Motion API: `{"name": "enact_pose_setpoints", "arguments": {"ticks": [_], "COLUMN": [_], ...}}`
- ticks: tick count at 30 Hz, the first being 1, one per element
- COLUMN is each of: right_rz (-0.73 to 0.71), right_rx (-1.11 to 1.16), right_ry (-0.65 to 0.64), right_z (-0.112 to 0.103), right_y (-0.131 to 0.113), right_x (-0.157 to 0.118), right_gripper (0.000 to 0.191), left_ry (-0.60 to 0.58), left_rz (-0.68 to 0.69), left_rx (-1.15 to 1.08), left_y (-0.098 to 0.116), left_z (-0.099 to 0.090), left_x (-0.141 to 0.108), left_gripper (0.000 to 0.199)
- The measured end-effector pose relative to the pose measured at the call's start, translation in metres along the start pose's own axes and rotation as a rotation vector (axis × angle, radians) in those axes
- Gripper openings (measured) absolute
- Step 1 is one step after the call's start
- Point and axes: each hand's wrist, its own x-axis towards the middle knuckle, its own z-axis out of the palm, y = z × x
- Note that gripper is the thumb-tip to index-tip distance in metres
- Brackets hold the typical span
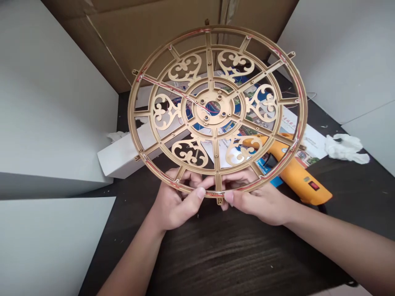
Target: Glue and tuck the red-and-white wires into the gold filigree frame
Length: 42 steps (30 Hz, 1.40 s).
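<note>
A large round gold openwork frame (216,166), with scroll ornaments between its spokes, is held up tilted above the table. My left hand (177,201) grips its near rim, thumb in front and fingers behind. Just to the right, my right hand (259,199) pinches the same rim, thumb on the front near a small lug. Thin red wires (168,86) run along the rim channel and down one spoke to the hub. Whitish glue-like patches sit over the wires in several spots. Some of my fingers are hidden behind the frame.
Behind the frame on the dark table (240,255) lie a yellow glue gun (296,172), a long white box (123,154), printed papers (308,135) and crumpled white tissue (347,148). Cardboard (101,53) stands at the back, with pale panels (55,90) on both sides.
</note>
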Motion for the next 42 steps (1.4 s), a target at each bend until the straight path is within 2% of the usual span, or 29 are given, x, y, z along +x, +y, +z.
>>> {"name": "enact_pose_setpoints", "arguments": {"ticks": [6,9,12,16,22,33,42], "right_rz": [-0.042,-0.036,-0.018,-0.005,-0.008,0.055,0.033], "right_rx": [0.052,0.127,0.220,0.333,0.366,0.311,0.286], "right_ry": [-0.006,0.000,0.075,0.201,0.287,0.301,0.279], "right_z": [-0.004,-0.004,-0.002,0.000,0.000,0.001,0.001], "right_y": [0.000,0.005,0.009,0.011,0.010,0.010,0.008], "right_x": [0.004,0.005,0.004,0.002,0.002,0.004,0.005], "right_gripper": [0.019,0.018,0.019,0.017,0.016,0.019,0.018], "left_ry": [0.021,0.097,0.164,0.168,0.193,0.202,0.200], "left_rz": [0.019,0.080,0.116,0.132,0.157,0.161,0.155], "left_rx": [0.055,0.157,0.221,0.246,0.289,0.298,0.290], "left_y": [0.004,0.008,0.006,-0.002,-0.005,-0.007,-0.003], "left_z": [0.005,0.011,0.015,0.015,0.017,0.015,0.015], "left_x": [0.002,0.005,0.005,0.000,0.000,-0.002,-0.001], "left_gripper": [0.022,0.025,0.027,0.028,0.026,0.025,0.026]}}
